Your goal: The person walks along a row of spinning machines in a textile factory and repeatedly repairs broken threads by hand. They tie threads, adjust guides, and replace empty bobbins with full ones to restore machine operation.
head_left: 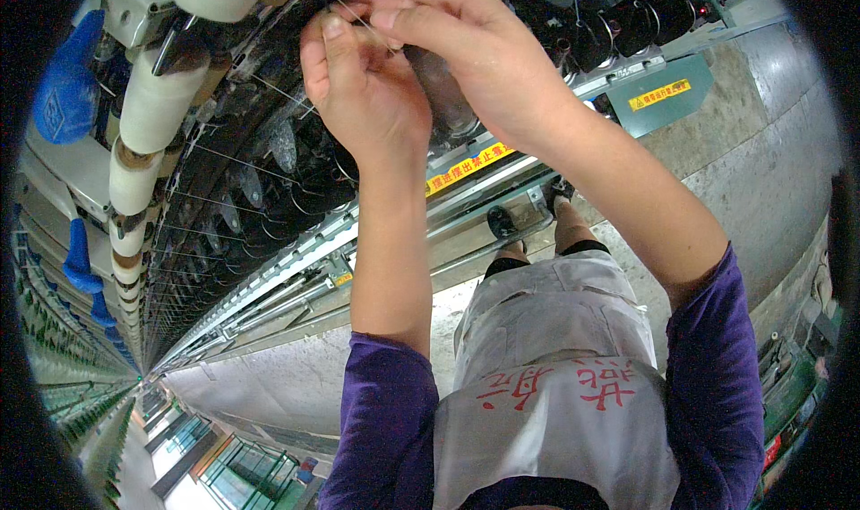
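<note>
At the machine front (237, 188), both hands work fingertip to fingertip, a dark rounded part (443, 94) showing btwn the wrists. A thin pale thread (344, 7) lies at the fingertips, long axis diag., upper L to lower R. L hand (381, 102): below thread, fingers curled in. R hand (479, 44): R of thread, thumb and index close tog. Pinch of either: can't tell. Neither hand is clearly nearer. White rollers (161, 98) and blue handle (67, 94) stand further L.
</note>
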Tool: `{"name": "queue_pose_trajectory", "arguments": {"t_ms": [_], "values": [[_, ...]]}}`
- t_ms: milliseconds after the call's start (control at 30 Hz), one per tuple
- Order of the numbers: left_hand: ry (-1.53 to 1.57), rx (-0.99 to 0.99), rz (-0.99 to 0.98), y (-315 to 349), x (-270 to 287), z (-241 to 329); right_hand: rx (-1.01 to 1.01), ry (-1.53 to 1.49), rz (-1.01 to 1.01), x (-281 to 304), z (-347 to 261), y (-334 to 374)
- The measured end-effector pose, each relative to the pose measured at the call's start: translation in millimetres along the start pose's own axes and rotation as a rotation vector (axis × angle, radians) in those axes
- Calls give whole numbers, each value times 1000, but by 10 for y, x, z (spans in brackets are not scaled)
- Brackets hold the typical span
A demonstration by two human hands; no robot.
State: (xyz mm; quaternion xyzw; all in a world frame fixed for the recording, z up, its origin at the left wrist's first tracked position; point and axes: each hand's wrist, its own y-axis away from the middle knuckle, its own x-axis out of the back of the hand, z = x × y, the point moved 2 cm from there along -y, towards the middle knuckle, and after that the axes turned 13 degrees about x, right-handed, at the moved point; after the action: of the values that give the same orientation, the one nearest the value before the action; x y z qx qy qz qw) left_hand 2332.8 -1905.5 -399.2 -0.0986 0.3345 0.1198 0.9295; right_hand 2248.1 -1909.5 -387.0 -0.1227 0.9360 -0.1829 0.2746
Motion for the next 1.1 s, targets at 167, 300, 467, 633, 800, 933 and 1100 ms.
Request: {"name": "queue_pose_trajectory", "arguments": {"t_ms": [167, 300, 467, 633, 800, 933, 1100], "values": [[-29, 10, -105, -18, -84, 15, -79, 126, -60, 67, -108, -47], [-105, 52, -17, 27, -45, 44, -201, 107, -163, 68, -223, -18], [-109, 50, 98, 94, 79, 46, -108, 29, -142, 51, -214, -10], [-116, 21, -6, 48, 117, 10, -116, 162, -159, 69, -167, 13], [-65, -1, -51, 34, 122, -25, -109, 8, -156, 60, -181, 31], [-72, -2, -62, 15, 120, -25, -86, 93, -141, 66, -172, 44], [-87, 30, -71, -11, 68, -27, -90, 35, -140, 68, -159, 34]]}}
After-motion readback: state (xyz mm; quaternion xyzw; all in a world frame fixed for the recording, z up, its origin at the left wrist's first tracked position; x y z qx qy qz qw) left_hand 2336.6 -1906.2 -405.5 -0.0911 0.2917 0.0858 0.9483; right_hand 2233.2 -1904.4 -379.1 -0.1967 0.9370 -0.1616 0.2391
